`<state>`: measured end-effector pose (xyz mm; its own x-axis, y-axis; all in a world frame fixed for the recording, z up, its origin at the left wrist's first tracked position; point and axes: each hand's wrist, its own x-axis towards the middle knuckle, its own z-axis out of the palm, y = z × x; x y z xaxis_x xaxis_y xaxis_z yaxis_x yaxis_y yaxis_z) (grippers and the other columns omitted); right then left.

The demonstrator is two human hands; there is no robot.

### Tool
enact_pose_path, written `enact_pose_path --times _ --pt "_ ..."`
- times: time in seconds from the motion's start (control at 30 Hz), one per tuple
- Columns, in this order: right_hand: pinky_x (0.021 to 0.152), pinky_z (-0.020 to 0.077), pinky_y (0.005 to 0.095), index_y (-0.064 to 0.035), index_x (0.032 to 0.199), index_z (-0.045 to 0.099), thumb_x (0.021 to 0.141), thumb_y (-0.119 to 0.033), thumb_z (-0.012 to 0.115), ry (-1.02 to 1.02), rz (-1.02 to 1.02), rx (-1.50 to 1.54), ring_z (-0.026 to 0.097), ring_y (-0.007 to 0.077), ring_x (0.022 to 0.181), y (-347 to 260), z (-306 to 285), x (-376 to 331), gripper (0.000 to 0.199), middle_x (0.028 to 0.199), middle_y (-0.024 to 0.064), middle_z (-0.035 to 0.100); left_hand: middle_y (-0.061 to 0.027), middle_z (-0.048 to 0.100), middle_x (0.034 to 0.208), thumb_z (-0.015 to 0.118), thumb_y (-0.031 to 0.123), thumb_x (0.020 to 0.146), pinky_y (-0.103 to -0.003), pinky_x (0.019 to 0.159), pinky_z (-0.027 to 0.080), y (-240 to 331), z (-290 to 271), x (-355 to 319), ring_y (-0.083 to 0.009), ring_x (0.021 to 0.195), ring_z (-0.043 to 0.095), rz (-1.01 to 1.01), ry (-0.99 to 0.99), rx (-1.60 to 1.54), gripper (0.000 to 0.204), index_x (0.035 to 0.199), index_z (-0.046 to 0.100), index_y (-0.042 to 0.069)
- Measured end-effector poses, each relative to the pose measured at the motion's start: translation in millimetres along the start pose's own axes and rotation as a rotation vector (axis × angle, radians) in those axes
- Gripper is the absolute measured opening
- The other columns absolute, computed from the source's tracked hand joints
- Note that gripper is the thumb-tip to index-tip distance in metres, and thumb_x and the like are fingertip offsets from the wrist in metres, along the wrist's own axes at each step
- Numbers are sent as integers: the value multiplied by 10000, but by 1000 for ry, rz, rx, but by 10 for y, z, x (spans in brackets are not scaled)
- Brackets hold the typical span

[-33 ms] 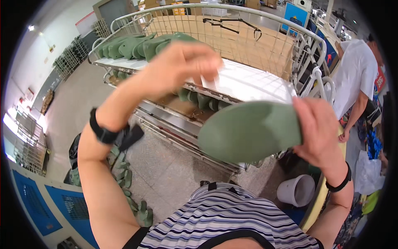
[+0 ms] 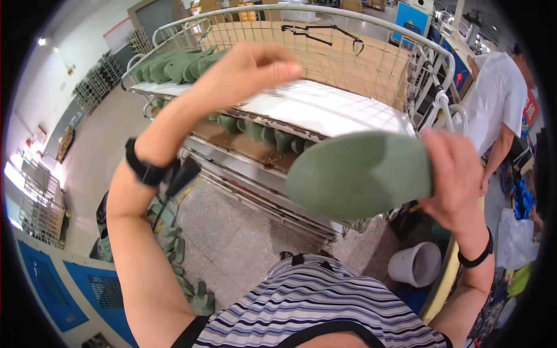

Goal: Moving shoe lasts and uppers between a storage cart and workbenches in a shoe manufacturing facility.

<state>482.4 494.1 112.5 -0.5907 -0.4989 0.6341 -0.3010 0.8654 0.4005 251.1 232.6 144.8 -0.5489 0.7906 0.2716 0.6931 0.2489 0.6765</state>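
Clearly, the largest thing before us is the rack (image 2: 290, 124), spanning the top of the frame. Its white shelf (image 2: 348, 110) lies bare through the upper middle, while a row of green pieces (image 2: 174, 66) stands close together at upper left; more pieces (image 2: 254, 130) hang or stand on the level below. At the right edge we see a co-worker (image 2: 496, 98) in a white top. More green pieces (image 2: 202, 298) lie on the floor at lower left, and a pale bucket (image 2: 400, 267) sits at lower right.

Our own piece (image 2: 360, 177), green and sole-shaped, is right of centre, held up in front of the rack with its broad, flat side toward us. Our right hand (image 2: 455, 171) is clamped on its right end. Our left hand (image 2: 246, 72), upper middle, holds nothing; its fingers stand apart from the thumb, well clear of the piece.

We judge the step in hand to be one-handed holding and turning of this piece. The next move, we think, calls for a firm right grip and the left hand kept out of its path.
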Motion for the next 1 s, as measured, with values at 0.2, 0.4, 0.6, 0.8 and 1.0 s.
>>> enact_pose_path --times 0.2,0.4,0.6,0.8,1.0 --pt "818 495 332 28 1141 552 635 -155 829 156 829 146 638 250 906 -146 -428 -576 604 998 139 655 -214 627 1090 713 280 702 -447 870 475 -1748 -537 1238 -355 1032 583 267 45 1170 579 1199 556 28" --pt "785 497 297 24 1154 534 742 -326 742 676 1293 1091 600 160 918 -333 -427 -1509 580 1047 84 620 -190 666 1053 855 511 486 -393 921 474 -2114 -787 1824 -329 1029 616 -331 -566 1376 745 1012 687 10" --pt "869 513 389 -45 1252 507 855 -390 647 1108 1617 1496 617 220 1003 -609 -388 -2753 545 1143 101 615 -247 606 1115 882 342 466 -439 871 486 -1565 -25 1740 -373 1051 588 -223 -271 1346 792 1082 578 -54" --pt "904 491 410 -67 1268 497 870 -416 625 1266 1765 1475 597 229 1039 -737 -631 -3944 545 1161 92 603 -226 643 985 723 338 615 -461 812 460 -1035 45 1014 -413 952 593 -162 196 978 586 1084 605 6" --pt "861 492 411 -107 1262 511 886 -441 593 1409 1902 1489 589 236 1027 -616 -1020 -5089 510 1164 71 601 -233 608 1071 624 439 816 -459 861 448 -659 -537 230 -369 1033 569 -182 595 861 679 1308 477 -5"
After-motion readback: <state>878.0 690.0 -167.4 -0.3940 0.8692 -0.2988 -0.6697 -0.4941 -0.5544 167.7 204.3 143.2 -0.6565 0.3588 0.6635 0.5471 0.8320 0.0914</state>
